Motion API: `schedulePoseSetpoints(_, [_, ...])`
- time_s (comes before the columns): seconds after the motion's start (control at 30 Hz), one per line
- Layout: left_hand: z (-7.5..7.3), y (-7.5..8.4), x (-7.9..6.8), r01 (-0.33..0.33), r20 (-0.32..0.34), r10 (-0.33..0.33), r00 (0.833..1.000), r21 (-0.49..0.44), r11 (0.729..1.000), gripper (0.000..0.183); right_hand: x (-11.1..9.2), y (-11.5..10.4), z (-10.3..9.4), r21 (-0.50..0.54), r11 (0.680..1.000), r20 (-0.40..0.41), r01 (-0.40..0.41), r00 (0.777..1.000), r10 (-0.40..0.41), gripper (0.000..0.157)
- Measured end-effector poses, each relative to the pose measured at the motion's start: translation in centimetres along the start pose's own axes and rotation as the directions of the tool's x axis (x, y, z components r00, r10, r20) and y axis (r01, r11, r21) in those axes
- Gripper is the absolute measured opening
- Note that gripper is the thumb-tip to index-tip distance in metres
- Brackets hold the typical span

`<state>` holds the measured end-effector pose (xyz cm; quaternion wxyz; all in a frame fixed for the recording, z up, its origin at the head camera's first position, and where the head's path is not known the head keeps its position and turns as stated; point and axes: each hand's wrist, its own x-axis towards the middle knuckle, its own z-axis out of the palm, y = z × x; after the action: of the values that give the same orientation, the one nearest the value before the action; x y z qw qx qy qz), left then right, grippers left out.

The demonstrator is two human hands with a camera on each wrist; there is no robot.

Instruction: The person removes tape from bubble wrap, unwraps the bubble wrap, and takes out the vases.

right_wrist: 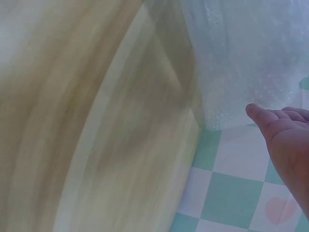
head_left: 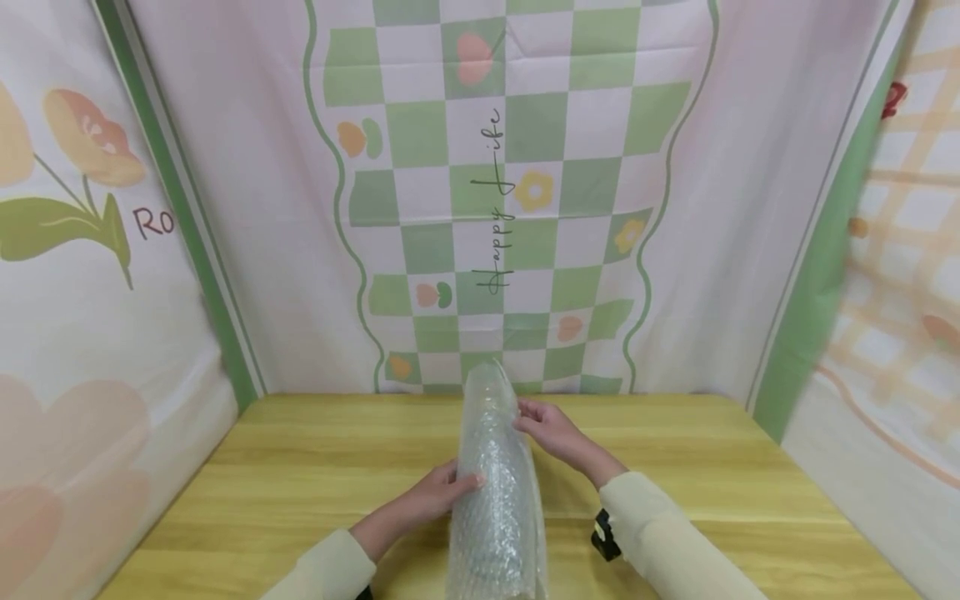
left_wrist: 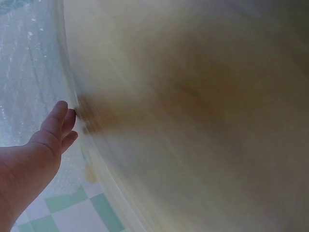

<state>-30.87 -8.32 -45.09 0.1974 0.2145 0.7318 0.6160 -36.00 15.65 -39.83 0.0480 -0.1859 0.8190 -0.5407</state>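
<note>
A long, clear piece of bubble wrap (head_left: 495,492), rolled or folded into a tube, lies lengthwise on the wooden table, its far end close to the back edge. My left hand (head_left: 438,492) rests against its left side, the thumb lying over the top. In the left wrist view, the left fingers (left_wrist: 55,125) reach fairly straight along the wrap, close to the tabletop. Farther up, my right hand (head_left: 555,429) touches the right side near the far end. The right wrist view has this hand's fingers (right_wrist: 282,118) extended beside the wrap. Anything inside the wrap is hidden.
The wood-grain table (head_left: 300,467) reaches back to a hanging cloth (head_left: 525,192) with green checks and flowers. Printed cloths also hang at the left (head_left: 75,333) and right (head_left: 892,333). A black device (head_left: 606,535) sits at the right sleeve.
</note>
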Motion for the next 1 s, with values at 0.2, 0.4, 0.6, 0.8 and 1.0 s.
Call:
schedulePoseSetpoints(0.2, [0.0, -0.1, 0.0, -0.006, 0.013, 0.006, 1.0, -0.007, 1.0, 0.063, 0.9, 0.1, 0.3, -0.031, 1.0, -0.018, 0.006, 1.0, -0.006, 0.053])
schedulePoseSetpoints(0.4, [-0.1, -0.2, 0.0, -0.007, 0.012, 0.007, 1.0, -0.007, 1.0, 0.063, 1.7, 0.5, 0.5, -0.035, 0.999, -0.017, -0.017, 1.0, 0.017, 0.056])
schedulePoseSetpoints(0.6, [0.0, -0.1, 0.0, 0.0, 0.007, 0.0, 1.0, -0.002, 1.0, 0.063, 2.2, 0.9, 0.7, -0.049, 0.998, -0.028, -0.03, 0.999, 0.029, 0.057])
schedulePoseSetpoints(0.8, [0.0, 0.1, -0.1, 0.001, 0.017, 0.0, 1.0, -0.013, 1.0, 0.063, 2.1, 1.0, 0.5, -0.072, 0.997, -0.032, -0.028, 0.999, 0.026, 0.06])
schedulePoseSetpoints(1.0, [0.0, 0.1, -0.2, -0.01, 0.029, 0.011, 1.0, -0.032, 0.999, 0.062, 2.0, 1.1, 0.4, -0.064, 0.998, -0.025, -0.021, 0.999, 0.02, 0.058])
